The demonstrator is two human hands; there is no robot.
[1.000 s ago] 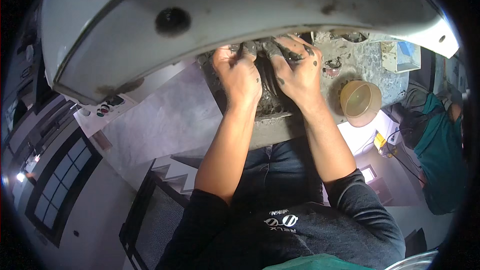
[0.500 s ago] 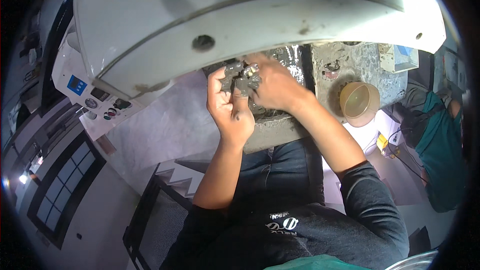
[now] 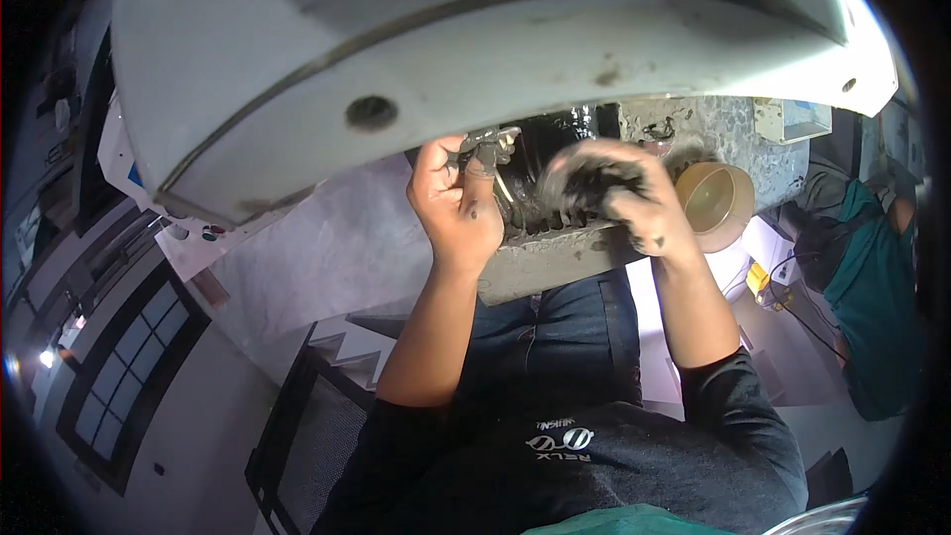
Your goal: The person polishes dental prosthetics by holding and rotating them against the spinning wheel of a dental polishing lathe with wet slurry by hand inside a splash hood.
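Observation:
Near the centre, just under the edge of a pale hood [image 3: 594, 54], my left hand [image 3: 456, 203] is closed with thumb and fingers on a small piece coated in dark grey sludge [image 3: 497, 147]. Pale spots show on the piece; its exact kind is unclear. To its right, my right hand [image 3: 629, 188] is smeared by motion over the front of a dark, wet trough [image 3: 530, 163]. Its fingers look bent and blackened with sludge, and whether they hold anything cannot be made out. The two hands are apart.
A translucent yellowish tub [image 3: 713, 200] stands right of my right hand on a sludge-spattered ledge [image 3: 738, 134]. Behind it is a pale open box [image 3: 792, 121]. The hood hangs low over the trough. At far right sits a person in a green garment [image 3: 877, 287].
My right hand has pulled away from the piece in my left hand, moving right and toward me. My left hand stays nearly in place. The hood has shifted slightly in view.

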